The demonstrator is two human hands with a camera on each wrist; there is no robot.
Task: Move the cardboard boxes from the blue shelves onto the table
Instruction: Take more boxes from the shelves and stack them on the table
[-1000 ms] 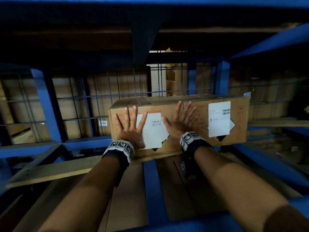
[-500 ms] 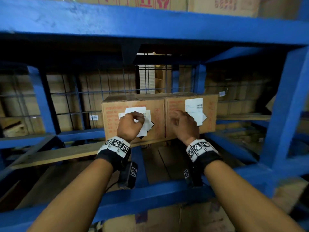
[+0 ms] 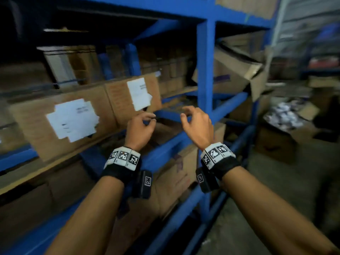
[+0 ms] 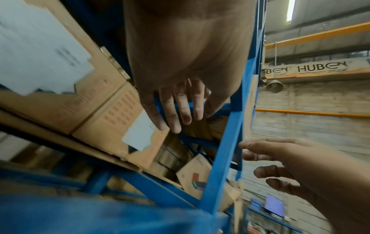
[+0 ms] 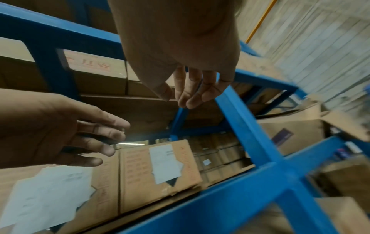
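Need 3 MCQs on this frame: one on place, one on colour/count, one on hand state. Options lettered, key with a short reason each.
1. Where do the two labelled cardboard boxes stand?
A. on a table
B. side by side on the blue shelf
C. on the floor

2. How many white labels show on the fronts of those two boxes?
A. none
B. two
C. five

3. What are the hands doing?
A. both grip one box
B. the left hand pinches a label
C. both are empty, off the boxes

Key:
1 B: the boxes sit next to each other inside the blue frame.
2 B: one white label on the near box, one on the far box.
3 C: left hand and right hand hang in front of the shelf with loosely curled fingers, holding nothing.
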